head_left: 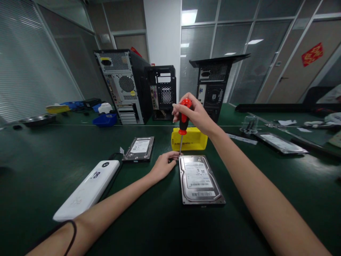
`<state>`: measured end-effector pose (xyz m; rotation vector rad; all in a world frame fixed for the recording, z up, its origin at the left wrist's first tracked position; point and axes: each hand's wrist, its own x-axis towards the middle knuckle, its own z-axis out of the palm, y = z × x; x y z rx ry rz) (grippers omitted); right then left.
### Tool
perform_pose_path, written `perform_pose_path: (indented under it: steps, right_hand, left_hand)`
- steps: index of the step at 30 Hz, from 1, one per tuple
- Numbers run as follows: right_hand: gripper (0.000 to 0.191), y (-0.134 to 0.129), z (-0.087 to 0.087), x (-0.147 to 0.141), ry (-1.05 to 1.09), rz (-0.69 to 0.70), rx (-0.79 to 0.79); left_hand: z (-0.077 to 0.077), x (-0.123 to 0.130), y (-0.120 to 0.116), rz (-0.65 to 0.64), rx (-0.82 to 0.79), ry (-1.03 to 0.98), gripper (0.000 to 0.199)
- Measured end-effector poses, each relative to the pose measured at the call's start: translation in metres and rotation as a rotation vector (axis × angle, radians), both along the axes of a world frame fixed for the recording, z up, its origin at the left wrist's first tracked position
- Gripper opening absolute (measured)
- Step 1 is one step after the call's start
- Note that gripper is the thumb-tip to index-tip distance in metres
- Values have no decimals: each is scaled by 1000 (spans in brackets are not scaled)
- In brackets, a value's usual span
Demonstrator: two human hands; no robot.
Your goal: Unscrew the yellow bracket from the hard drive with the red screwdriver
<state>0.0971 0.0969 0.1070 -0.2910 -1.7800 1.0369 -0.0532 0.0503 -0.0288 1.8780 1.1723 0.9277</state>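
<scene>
My right hand [192, 109] is closed round the red and black handle of a screwdriver [183, 122], which stands nearly upright. Its tip meets the far left corner of a silver hard drive [199, 179] lying label up. At that same corner are the fingertips of my left hand [163, 165], its fingers pressed together; anything between them is too small to make out. Just behind the drive sits a yellow bin [197, 140]. A second hard drive [140, 148] lies farther left, beyond my left hand.
A white power bank [89, 188] with a black cable lies by my left forearm. Computer cases [138, 85] stand at the back. A blue tray [105, 120] is back left; a clear cup [249, 125] and another drive [282, 143] are right.
</scene>
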Motion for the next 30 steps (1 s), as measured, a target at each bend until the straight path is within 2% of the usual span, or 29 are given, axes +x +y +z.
perform_pose_path:
  steps: [3, 8, 17, 23, 28, 30]
  right_hand:
    - [26, 2, -1, 0, 8, 0, -12]
    - [27, 5, 0, 2, 3, 116, -125]
    - [29, 1, -1, 2, 16, 33, -65]
    - [27, -1, 1, 1, -7, 60, -77]
    - [28, 1, 2, 2, -14, 167, -132]
    - [27, 2, 2, 2, -20, 151, -114]
  left_hand:
    - [-1, -1, 1, -4, 4, 0, 37]
    - [0, 0, -1, -1, 3, 4, 37]
    - [0, -1, 0, -2, 4, -3, 37]
    - [-1, 0, 1, -5, 6, -12, 38]
    - [0, 0, 0, -2, 9, -9, 38]
    - [0, 0, 0, -2, 10, -6, 37]
